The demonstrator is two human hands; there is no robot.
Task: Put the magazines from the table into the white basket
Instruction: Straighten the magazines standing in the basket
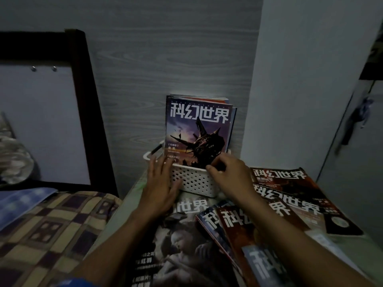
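Observation:
A white perforated basket [193, 180] stands against the wall at the back of the table. Several magazines stand upright in it; the front one [198, 129] has a purple cover with a dark spaceship. My right hand [227, 172] pinches the lower edge of that front magazine at the basket's rim. My left hand [160, 183] lies flat with fingers spread against the basket's left front wall. Several more magazines lie on the table: a grey-covered one [182, 245] under my forearms and red ones [290, 195] fanned out at the right.
A bed with a checked cover [47, 230] and a dark frame [89, 96] borders the table on the left. A wood-grain wall [165, 59] stands behind the basket, and a white wall [300, 90] juts out at the right.

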